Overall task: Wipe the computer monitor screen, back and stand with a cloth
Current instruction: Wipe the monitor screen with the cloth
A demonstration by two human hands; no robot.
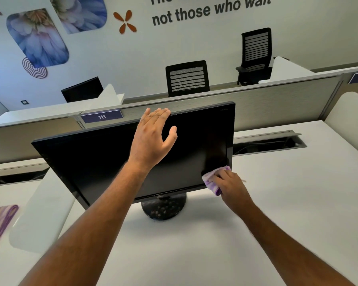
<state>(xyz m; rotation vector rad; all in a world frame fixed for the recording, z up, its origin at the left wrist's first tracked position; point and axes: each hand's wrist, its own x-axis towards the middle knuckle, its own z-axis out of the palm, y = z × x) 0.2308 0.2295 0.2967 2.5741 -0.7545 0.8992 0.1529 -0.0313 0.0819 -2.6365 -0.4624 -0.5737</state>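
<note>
A black computer monitor stands on a white desk, its dark screen facing me, on a round glossy black stand that shows dusty smudges. My left hand rests on the monitor's top edge, fingers straight over the rim and thumb spread on the screen. My right hand grips a bunched purple and white cloth and presses it against the screen's lower right corner. The monitor's back is hidden.
The white desk spreads around the stand. A grey partition with a "111" label runs behind the monitor, with a cable slot at its foot. A purple striped cloth lies at the far left. Black office chairs stand beyond.
</note>
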